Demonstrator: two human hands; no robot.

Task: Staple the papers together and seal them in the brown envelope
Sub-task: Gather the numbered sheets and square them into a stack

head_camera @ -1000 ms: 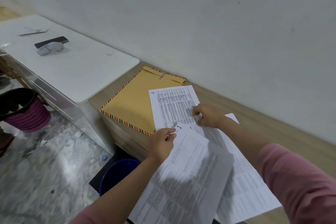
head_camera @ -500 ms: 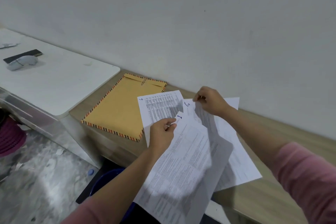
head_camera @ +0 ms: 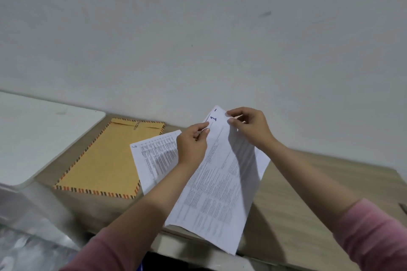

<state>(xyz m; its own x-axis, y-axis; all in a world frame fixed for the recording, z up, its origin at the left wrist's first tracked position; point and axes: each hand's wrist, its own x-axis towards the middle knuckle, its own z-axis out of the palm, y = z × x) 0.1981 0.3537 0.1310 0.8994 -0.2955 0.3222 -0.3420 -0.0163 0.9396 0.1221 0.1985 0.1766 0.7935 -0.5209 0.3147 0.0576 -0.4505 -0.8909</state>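
I hold a stack of printed white papers [head_camera: 218,185] up off the wooden desk [head_camera: 297,200], its top page marked with a blue "1". My left hand [head_camera: 192,143] pinches the stack's upper left edge. My right hand [head_camera: 248,126] pinches the top right corner. One more printed sheet [head_camera: 154,158] lies flat on the desk beneath my left hand, partly hidden by it. The brown envelope [head_camera: 110,156] with a striped border lies flat to the left, a paper clip [head_camera: 137,125] on its flap. No stapler is in view.
A white table top [head_camera: 33,134] adjoins the desk on the left. A plain grey wall [head_camera: 198,39] runs along the back of the desk. A small dark object [head_camera: 403,207] shows at the right edge.
Both hands have lifted the papers and brought them together into one stack; the right hand moved from the sheets on the desk up to the stack's top corner. The camera has tilted up.
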